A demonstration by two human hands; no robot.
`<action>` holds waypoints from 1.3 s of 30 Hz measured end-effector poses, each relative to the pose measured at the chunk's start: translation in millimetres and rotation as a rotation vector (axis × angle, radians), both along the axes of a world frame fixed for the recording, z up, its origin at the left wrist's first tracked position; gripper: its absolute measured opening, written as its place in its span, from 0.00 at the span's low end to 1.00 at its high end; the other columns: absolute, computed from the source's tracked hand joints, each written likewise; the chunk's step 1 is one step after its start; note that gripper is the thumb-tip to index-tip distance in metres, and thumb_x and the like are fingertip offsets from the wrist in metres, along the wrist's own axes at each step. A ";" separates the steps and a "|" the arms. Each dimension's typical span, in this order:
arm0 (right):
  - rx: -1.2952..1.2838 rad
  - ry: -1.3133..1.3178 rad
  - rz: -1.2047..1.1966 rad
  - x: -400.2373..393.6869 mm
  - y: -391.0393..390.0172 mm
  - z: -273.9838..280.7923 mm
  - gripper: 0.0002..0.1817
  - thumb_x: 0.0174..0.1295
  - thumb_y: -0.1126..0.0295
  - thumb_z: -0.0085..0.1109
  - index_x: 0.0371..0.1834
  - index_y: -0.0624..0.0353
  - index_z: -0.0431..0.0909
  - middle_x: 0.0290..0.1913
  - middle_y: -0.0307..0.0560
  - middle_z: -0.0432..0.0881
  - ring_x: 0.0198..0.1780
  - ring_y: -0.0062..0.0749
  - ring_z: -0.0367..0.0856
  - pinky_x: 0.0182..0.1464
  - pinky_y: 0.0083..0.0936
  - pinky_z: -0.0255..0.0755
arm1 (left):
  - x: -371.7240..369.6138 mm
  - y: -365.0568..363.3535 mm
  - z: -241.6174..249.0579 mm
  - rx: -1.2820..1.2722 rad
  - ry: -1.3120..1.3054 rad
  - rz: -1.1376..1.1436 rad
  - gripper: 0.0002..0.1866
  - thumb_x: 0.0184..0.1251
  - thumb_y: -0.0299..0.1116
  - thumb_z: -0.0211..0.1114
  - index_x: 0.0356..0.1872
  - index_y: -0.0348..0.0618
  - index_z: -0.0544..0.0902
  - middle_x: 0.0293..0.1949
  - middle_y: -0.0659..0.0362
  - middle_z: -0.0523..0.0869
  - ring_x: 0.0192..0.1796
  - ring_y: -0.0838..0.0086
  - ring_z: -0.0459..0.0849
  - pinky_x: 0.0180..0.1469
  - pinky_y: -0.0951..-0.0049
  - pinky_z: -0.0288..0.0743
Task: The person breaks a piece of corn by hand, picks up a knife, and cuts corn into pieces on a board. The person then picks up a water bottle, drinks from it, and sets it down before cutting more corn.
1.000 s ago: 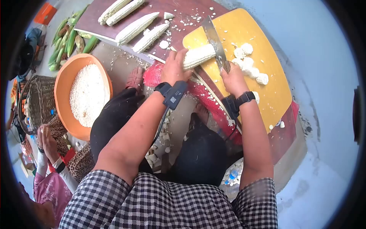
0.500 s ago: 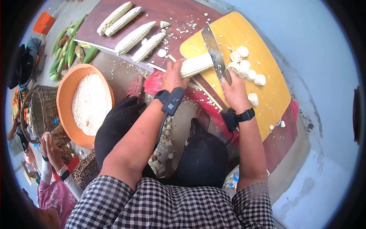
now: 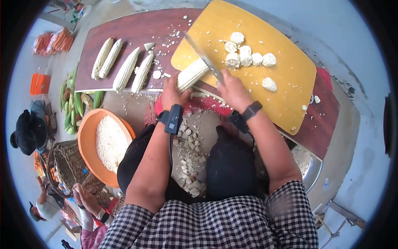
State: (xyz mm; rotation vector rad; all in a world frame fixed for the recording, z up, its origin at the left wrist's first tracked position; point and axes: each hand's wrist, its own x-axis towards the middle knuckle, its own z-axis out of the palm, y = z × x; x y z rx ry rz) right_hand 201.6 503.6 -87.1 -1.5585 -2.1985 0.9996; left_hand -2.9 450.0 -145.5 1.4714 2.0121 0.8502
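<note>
My left hand [image 3: 173,92] is closed round the lower end of a pale corn cob [image 3: 192,74], which lies tilted at the left edge of the yellow board [image 3: 286,83]. In my right hand [image 3: 234,91] is the handle of a large cleaver [image 3: 203,56]; its blurred blade is at the cob's upper end. Several cut corn pieces [image 3: 245,56] sit in a cluster on the board, with one piece [image 3: 269,84] apart from them. Whole peeled cobs [image 3: 126,70] lie on the dark red table [image 3: 137,31] to the left.
An orange tub [image 3: 86,137] of loose kernels stands left of my legs. Green corn and husks [image 3: 77,103] and a wicker basket [image 3: 68,162] are farther left. Another person's hands [image 3: 87,199] show at the lower left. Chopped bits [image 3: 190,149] litter the floor between my legs.
The view has turned and shifted, so table and board appear rotated. Both hands still hold the cob and the cleaver; the blade now sits near the cob's upper end at a different slant.
</note>
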 end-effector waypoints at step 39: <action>0.065 -0.021 0.031 -0.6 30.4 6.4 0.15 0.65 0.72 0.54 0.51 0.71 0.68 0.36 0.72 0.81 0.43 0.67 0.80 0.44 0.49 0.74 | 29.7 19.4 6.7 0.115 -0.177 0.096 0.34 0.47 0.23 0.75 0.60 0.44 0.75 0.50 0.48 0.75 0.53 0.51 0.79 0.55 0.60 0.75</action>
